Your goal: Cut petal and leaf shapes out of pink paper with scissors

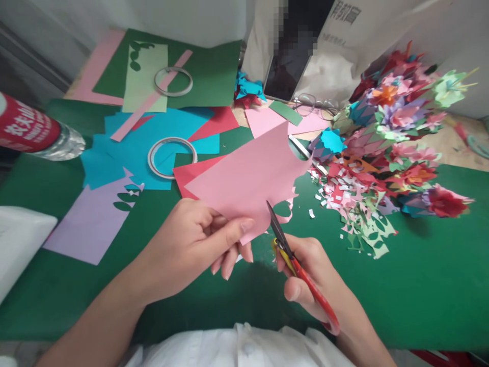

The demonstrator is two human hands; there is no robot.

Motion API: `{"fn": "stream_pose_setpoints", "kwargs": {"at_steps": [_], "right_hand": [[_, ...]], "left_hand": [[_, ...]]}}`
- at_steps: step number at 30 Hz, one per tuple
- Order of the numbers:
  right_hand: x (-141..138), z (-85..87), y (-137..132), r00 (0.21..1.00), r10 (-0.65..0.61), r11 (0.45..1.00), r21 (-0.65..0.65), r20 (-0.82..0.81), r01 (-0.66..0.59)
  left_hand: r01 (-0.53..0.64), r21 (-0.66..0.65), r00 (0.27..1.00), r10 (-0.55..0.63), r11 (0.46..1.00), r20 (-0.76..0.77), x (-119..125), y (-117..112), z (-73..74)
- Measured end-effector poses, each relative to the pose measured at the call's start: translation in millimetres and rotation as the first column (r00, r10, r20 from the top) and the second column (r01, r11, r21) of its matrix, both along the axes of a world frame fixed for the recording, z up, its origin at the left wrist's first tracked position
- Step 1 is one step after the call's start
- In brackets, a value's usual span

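Head view: left hand pinches pink paper taut while right hand grips red-handled scissors; feeding the near edge slowly should keep cuts clean.

left hand pinching, right hand gripping.

Green-covered table (brightly lit) against pale wall.
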State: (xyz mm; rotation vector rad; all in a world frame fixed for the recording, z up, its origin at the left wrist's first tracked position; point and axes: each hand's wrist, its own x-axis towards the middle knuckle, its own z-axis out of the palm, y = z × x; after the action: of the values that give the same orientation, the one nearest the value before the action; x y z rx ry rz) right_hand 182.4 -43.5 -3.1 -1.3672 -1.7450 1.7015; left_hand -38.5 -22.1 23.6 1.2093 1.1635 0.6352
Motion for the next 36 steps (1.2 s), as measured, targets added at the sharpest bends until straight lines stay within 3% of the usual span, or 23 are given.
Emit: {"fn": "stream_pose_setpoints", "kwargs": {"at_steps": [12, 27, 32, 36], "right_hand": [[1, -2.7, -1, 1.0, 0.021, 1.0, -0.017, -0.01, -0.021], [2, -7.6, -2, 0.999, 0.049, 0.999, -0.024, 0.013, -0.049], [1, -10.2, -4, 0.999, 0.01, 0.999, -0.05, -0.047, -0.013], [-2, -12.6, -8, 0.989, -0.068, 0.988, -0.145, -0.131, 0.048]], "left_hand": [[-0.088, 0.001, 0.988, 0.087, 0.996, 0.128, -3, 1, -2.1], [-0.182, 0.101, 0.983, 0.182, 0.978, 0.013, -2, 6, 3.4], [-0.23, 0.086, 0.967, 0.218, 0.969, 0.128, 0, 6, 0.6], [-0.175, 0.044, 0.959, 0.16, 0.984, 0.236, 11, 0, -3.4]]}}
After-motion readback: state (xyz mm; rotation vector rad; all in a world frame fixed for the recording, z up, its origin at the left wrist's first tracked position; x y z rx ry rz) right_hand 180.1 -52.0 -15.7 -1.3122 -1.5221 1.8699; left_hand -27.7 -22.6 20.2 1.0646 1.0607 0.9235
